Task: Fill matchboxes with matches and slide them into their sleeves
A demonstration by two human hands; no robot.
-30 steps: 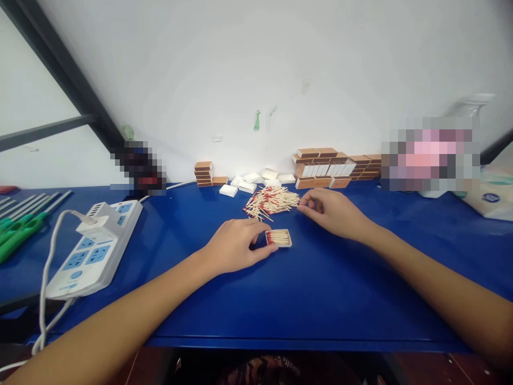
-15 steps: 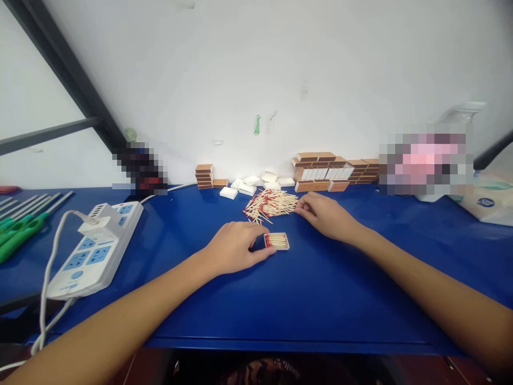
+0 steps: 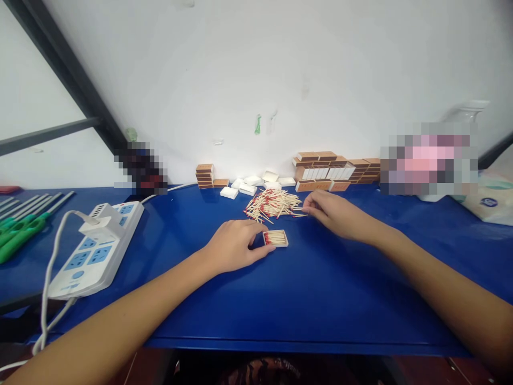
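Observation:
My left hand (image 3: pixel 236 245) grips the left end of a small white matchbox tray (image 3: pixel 284 245) between thumb and fingers. Red-headed matches (image 3: pixel 276 237) lie side by side in it, heads to the left. Beyond the tray is a loose heap of matches (image 3: pixel 276 203) on the blue table. At the heap's right edge, my right hand (image 3: pixel 331 211) pinches a matchstick (image 3: pixel 300 215) by its plain end, its red head pointing left.
Several white trays (image 3: pixel 248 189) lie behind the heap. Brown matchboxes stand in a short stack (image 3: pixel 204 176) and a wider stack (image 3: pixel 318 185) by the wall. At left are a white power strip (image 3: pixel 120 243) with a cable and green-handled tools (image 3: pixel 24 235); at right, a tissue pack (image 3: pixel 491 198).
My right hand has drawn slightly right, away from the heap, with a matchstick now showing at its fingertips. My left hand stays at the tray, which has shifted very slightly.

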